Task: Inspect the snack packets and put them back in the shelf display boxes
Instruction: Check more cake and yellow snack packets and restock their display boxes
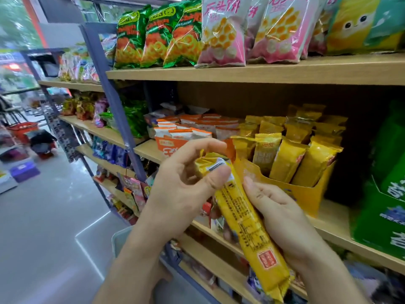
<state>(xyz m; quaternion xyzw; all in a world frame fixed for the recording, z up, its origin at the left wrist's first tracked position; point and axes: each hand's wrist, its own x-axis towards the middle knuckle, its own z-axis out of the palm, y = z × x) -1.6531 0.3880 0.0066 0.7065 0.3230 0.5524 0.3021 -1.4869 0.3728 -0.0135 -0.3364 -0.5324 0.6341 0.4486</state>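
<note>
A long yellow snack packet is held slantwise in front of the shelf, its printed back facing me. My left hand pinches its top end between thumb and fingers. My right hand grips its middle from the right side. Just behind stands a yellow display box on the wooden shelf, with several matching yellow packets upright in it. To its left an orange display box holds several orange and white packets.
A green carton sits to the right on the same shelf. Above, another shelf carries green and pink snack bags. Lower shelves hold more snacks. A pale basket rim shows below my left arm. The aisle floor lies to the left.
</note>
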